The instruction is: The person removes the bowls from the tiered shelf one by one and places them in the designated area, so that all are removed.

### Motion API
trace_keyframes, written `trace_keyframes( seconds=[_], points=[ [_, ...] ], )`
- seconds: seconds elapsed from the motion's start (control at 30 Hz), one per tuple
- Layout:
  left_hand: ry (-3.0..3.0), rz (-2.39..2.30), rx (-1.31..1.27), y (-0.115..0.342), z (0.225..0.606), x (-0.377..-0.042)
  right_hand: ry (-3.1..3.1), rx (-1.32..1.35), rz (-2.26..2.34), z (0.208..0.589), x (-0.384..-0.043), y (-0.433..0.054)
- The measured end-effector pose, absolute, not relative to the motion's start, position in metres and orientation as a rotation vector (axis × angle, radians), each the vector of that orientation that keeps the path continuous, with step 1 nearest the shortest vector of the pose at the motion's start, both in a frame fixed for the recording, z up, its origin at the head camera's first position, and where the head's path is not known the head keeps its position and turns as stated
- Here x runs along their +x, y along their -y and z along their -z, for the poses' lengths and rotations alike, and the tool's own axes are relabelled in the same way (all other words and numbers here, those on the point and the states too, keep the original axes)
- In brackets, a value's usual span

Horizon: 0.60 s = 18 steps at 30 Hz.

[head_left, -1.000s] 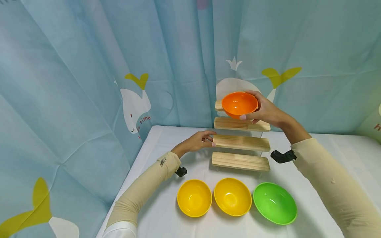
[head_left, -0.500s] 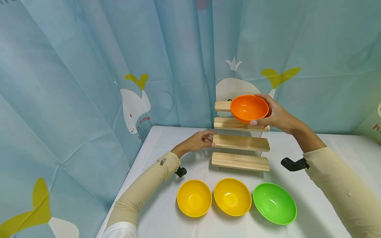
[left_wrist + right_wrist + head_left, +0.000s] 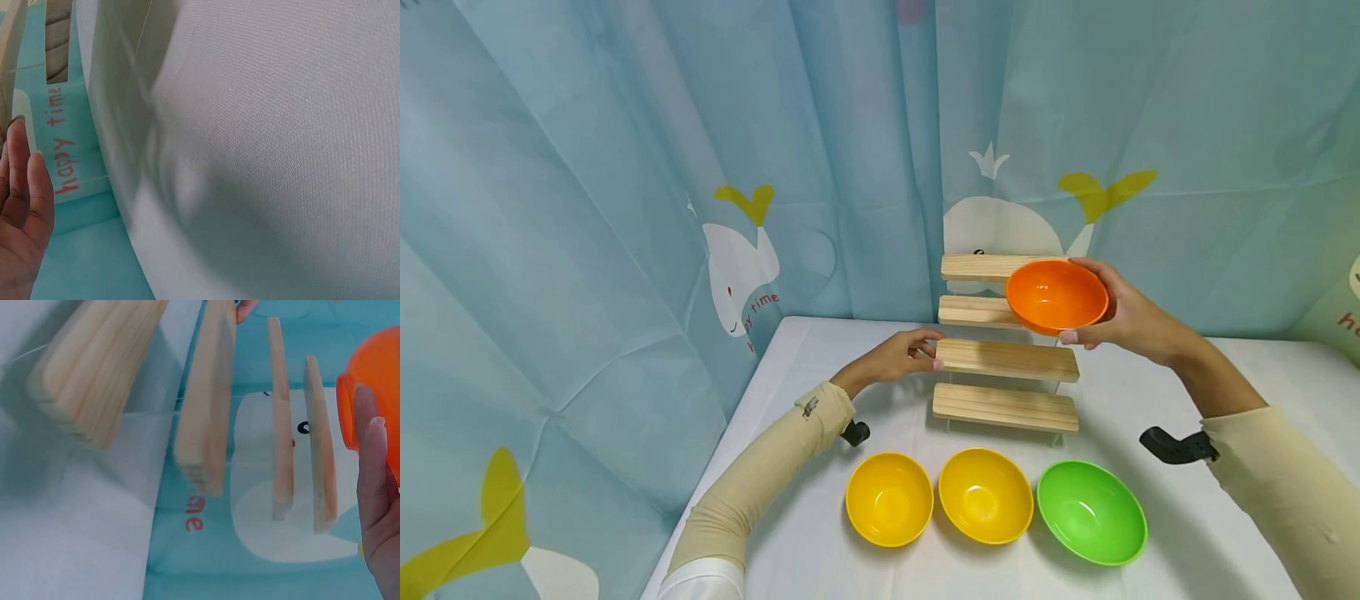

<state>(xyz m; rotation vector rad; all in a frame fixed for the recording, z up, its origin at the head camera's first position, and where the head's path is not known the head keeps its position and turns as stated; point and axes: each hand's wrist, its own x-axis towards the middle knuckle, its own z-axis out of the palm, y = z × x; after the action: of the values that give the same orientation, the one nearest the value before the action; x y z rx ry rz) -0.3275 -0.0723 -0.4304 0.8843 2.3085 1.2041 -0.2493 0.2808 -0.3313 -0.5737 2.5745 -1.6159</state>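
Note:
An orange bowl (image 3: 1054, 297) is held up in front of the upper boards of a tiered wooden stand (image 3: 1006, 358). My right hand (image 3: 1131, 321) grips its right side, thumb at the near lower side and fingers behind. In the right wrist view, that hand (image 3: 378, 481) and the bowl (image 3: 378, 394) sit at the right edge, beside the stand's board ends. My left hand (image 3: 898, 354) holds the left end of the third board from the top, with thumb at the front edge and fingers at the back edge. In the left wrist view its fingers (image 3: 39, 194) are at the wood.
Two yellow bowls (image 3: 890, 500) and a green bowl (image 3: 1093, 512) stand in a row on the white table (image 3: 805, 550), in front of the stand. A blue curtain (image 3: 850, 167) with whale prints hangs behind and on the left.
My right hand has carried the orange bowl away from the top board, to the right, downward and nearer. The left hand stays at the stand, and the other bowls have not moved.

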Motion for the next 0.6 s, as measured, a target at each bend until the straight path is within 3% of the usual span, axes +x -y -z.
trace_keyframes(
  seconds=[0.6],
  points=[
    [-2.294, -1.227, 0.887, 0.072, 0.434, -0.328, -2.706, -0.535, 1.501, 0.359, -0.201, -0.320]
  ],
)
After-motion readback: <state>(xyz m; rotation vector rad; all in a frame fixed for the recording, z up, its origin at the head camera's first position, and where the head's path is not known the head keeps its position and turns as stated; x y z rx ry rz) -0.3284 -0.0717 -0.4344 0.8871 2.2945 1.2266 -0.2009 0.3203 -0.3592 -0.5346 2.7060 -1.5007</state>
